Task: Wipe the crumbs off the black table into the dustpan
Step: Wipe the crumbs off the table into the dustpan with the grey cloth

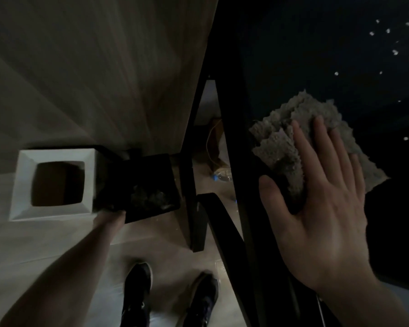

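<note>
The black table [293, 55] fills the right side, with several white crumbs [394, 52] scattered far right. My right hand [324, 208] lies flat, fingers spread, pressing a grey fluffy cloth [281, 145] onto the table near its left edge. Below the table's level, my left hand [111, 214] grips the black dustpan [149, 187] by its near edge; pale crumbs lie in it. The dustpan hangs beside a white square bin [21, 185]. Most of my left hand is hidden under the pan.
A black table leg [194, 185] and a curved black chair part [213, 213] stand between dustpan and table. My two dark shoes [137, 289] are on the pale wooden floor. A plastic bottle [222, 177] and a cable lie under the table.
</note>
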